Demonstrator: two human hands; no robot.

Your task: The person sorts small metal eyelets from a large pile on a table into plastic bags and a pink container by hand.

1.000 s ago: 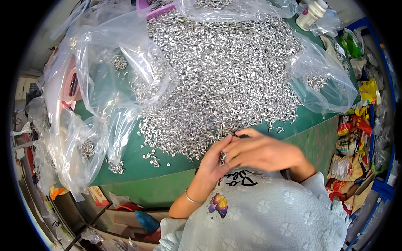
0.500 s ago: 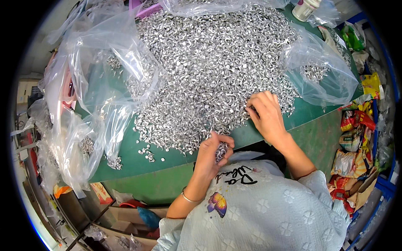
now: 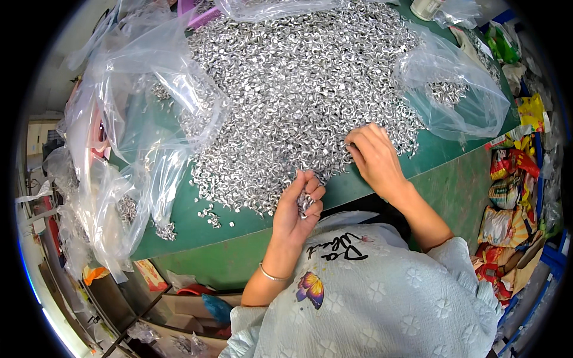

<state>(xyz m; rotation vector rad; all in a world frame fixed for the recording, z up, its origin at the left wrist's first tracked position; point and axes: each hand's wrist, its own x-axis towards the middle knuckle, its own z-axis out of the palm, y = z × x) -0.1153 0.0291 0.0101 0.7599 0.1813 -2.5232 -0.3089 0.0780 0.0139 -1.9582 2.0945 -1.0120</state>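
A broad heap of small curved silvery metal pieces covers the middle of the green table. My left hand is cupped at the heap's near edge, fingers curled around a handful of these metal pieces that show between thumb and fingers. Farther right, my right hand rests at the heap's near right edge, palm down. Its thumb and fingers are bent together over the pieces, and whatever lies between the fingertips is hidden.
Clear plastic bags drape over the table's left side, some with metal pieces inside. Another clear bag lies at the right. A purple tray and a white container stand at the back. Colourful packages fill a blue-framed rack at right.
My left hand has moved up slightly toward the heap, its fingers turned more upright around the handful. My right hand has shifted a little left, fingertips drawn closer together.
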